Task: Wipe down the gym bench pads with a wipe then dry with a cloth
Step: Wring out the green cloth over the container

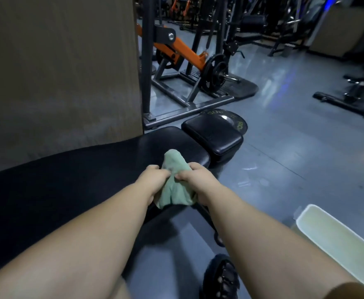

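Observation:
A pale green cloth (174, 186) is bunched between both my hands above the near end of the long black bench pad (69, 186). My left hand (155, 180) grips the cloth's left side and my right hand (195, 180) pinches its right side. The cloth's top edge stands up over the pad and its lower folds hang past the pad's edge. A smaller black seat pad (213, 137) lies just beyond the long pad, tilted and apart from the cloth.
A white rectangular tub (336, 240) sits on the grey floor at the lower right. A black weight plate (237, 121) lies behind the seat pad. An orange-and-black plate-loaded machine (185, 61) stands farther back. A brown wall panel (58, 72) rises on the left. My sandalled foot (222, 279) is below.

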`<state>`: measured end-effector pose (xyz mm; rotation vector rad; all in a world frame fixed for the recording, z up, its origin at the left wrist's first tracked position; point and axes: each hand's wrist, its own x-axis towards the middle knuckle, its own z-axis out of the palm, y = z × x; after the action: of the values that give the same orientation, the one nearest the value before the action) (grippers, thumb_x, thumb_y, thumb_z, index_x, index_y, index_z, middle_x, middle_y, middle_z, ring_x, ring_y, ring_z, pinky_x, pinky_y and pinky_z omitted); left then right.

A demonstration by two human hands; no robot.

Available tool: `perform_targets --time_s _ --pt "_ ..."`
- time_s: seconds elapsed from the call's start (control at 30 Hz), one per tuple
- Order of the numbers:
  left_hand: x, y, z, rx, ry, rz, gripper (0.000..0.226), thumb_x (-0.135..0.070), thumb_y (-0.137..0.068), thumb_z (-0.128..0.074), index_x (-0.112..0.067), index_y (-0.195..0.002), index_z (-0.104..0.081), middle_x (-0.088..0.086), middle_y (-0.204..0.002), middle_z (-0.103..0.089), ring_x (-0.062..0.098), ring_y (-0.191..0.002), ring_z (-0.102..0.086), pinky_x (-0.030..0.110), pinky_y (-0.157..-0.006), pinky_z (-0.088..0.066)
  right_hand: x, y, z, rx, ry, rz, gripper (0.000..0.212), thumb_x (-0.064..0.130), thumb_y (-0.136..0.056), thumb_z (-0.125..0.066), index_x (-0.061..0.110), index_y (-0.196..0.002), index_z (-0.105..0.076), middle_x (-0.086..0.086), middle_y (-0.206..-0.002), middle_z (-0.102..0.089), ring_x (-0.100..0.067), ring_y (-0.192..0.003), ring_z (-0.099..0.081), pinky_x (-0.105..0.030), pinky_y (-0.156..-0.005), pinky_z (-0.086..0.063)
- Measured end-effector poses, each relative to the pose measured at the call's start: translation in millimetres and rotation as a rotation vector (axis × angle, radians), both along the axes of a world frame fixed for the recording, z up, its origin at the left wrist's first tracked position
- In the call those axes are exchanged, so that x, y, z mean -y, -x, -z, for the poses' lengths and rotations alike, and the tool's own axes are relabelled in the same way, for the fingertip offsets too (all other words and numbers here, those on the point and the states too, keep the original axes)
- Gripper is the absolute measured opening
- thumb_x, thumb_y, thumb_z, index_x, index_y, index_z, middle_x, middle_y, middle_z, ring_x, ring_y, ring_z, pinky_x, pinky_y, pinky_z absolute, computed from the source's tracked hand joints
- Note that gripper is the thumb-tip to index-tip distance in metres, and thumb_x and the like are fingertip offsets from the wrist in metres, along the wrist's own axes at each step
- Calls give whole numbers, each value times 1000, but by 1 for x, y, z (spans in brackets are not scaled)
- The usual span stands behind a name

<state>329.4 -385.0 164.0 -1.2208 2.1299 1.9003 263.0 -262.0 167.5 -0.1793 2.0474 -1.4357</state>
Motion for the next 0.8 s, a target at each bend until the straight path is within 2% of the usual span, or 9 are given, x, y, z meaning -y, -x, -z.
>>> perform_targets --time_s 0.07,0.13,0.2,0.3,0.43,0.5,0.6,0.67,0.8 --pt "-24 9 -6 -2 -108 44 42 -38 -84 -62 -14 -119 -62 6 -99 -71 23 -88 -68 33 -74 -55 -28 2 -6 -3 75 58 32 16 -68 -70 23 -97 -58 -9 -102 -67 -29 -94 -65 -49 -86 -54" --pt "-51 19 -15 -18 -206 112 28 -44 -95 -52 -22 -106 -66 2 -93 -72 18 -83 -66 30 -65 -46 -57 10 -15 2 137 119 30 10 -75 -69 21 -99 -55 -10 -104 -66 -28 -93 -65 -49 -85 -55" --pt "-75 29 -22 -59 -255 159 28 -47 -97 -50 -26 -102 -66 -1 -93 -73 18 -83 -65 31 -69 -43 -83 20 -26 0 186 136 26 3 -80 -67 18 -97 -54 -11 -102 -66 -27 -90 -66 -46 -81 -56" --pt "-111 46 -37 -183 -304 116 24 -31 -94 -61 -12 -107 -68 10 -97 -74 27 -87 -69 38 -81 -53 -122 29 -46 -8 200 149 22 2 -80 -68 16 -92 -56 -11 -96 -67 -27 -86 -66 -43 -78 -56" --pt "-169 72 -67 -278 -216 161 25 -18 -88 -69 -2 -107 -68 15 -94 -74 32 -87 -70 44 -80 -56 -182 45 -80 59 237 214 27 26 -82 -71 8 -101 -66 -10 -93 -73 -26 -86 -69 -34 -74 -54" --pt "-198 84 -82 -321 -197 232 21 -15 -86 -70 -2 -103 -70 16 -94 -74 33 -88 -71 48 -84 -56 -215 53 -95 73 260 309 27 25 -84 -70 5 -102 -67 -11 -95 -73 -27 -87 -69 -35 -78 -54" --pt "-238 92 -99 -367 -192 317 9 -9 -87 -67 -5 -95 -69 14 -88 -72 31 -77 -69 39 -71 -56 -262 57 -107 61 298 390 34 15 -81 -69 3 -112 -63 -16 -103 -70 -30 -87 -68 -38 -78 -55" --pt "-259 94 -102 -373 -172 378 17 -10 -88 -66 -3 -103 -67 15 -93 -71 31 -80 -68 38 -71 -55 -288 57 -107 40 339 445 54 8 -74 -69 9 -125 -52 -17 -115 -63 -31 -91 -66 -41 -77 -55" --pt "-284 100 -96 -336 -122 489 30 -12 -86 -68 -1 -114 -63 19 -108 -70 35 -96 -68 50 -88 -55 -320 48 -97 9 339 472 65 -5 -79 -57 26 -134 -43 -11 -121 -56 -29 -93 -64 -39 -77 -53"
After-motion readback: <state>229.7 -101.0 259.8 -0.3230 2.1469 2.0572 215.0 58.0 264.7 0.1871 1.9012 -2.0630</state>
